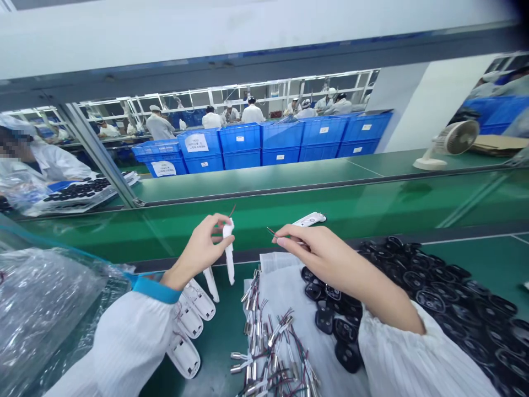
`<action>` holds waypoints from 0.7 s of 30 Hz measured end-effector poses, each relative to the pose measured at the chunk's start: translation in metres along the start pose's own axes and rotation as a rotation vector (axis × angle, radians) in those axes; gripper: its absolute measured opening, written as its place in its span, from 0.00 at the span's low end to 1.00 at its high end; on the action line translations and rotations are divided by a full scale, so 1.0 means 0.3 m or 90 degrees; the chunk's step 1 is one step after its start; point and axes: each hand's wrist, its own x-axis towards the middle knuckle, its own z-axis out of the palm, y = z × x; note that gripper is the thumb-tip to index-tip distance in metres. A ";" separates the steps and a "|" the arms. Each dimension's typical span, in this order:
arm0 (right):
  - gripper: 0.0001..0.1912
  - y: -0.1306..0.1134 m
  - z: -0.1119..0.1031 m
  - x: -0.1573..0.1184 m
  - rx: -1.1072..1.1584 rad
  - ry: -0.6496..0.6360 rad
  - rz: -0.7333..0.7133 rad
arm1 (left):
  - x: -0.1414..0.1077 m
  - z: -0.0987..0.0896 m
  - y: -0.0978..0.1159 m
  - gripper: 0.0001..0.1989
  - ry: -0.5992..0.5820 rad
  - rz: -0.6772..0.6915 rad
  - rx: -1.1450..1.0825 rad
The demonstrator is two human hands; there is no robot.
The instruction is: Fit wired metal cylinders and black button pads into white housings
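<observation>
My left hand (209, 242) pinches a slim white plastic housing (229, 259) upright above the near edge of the green belt. A thin dark wire sticks up from the housing's top. My right hand (306, 242) is closed on thin red and dark wires (271, 232), whose ends point left toward the housing; the rest of them is hidden by the fingers. Below and between my hands lies a pile of small silver motors with wires (270, 342) on white sheeting. White plastic shells (184, 355) rest on the table under my left forearm, beside another slim white piece (211, 285).
Black round-cornered parts (430, 292) cover the table at right. A white part (309, 219) lies on the green belt (372, 201). Clear plastic bags (49, 309) sit at left. Beyond are blue bins (242, 138), a fan (454, 138) and several co-workers.
</observation>
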 end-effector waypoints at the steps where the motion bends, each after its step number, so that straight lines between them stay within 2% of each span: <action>1: 0.18 -0.008 0.001 -0.001 0.010 0.026 -0.021 | -0.006 -0.014 0.038 0.18 0.006 0.026 -0.053; 3: 0.17 -0.023 0.003 -0.005 0.032 0.070 -0.069 | -0.022 -0.033 0.114 0.24 -0.006 0.078 -0.201; 6: 0.17 -0.041 0.002 -0.017 0.048 0.119 -0.121 | -0.053 -0.036 0.206 0.23 -0.048 0.129 -0.463; 8: 0.16 -0.048 -0.001 -0.026 0.037 0.138 -0.145 | -0.066 -0.027 0.243 0.22 -0.051 0.152 -0.547; 15: 0.14 -0.048 -0.017 -0.044 -0.045 0.164 -0.191 | -0.059 -0.004 0.266 0.23 -0.004 0.205 -0.549; 21: 0.11 -0.038 -0.004 -0.035 -0.074 0.182 -0.158 | -0.062 -0.015 0.268 0.20 -0.034 0.216 -0.465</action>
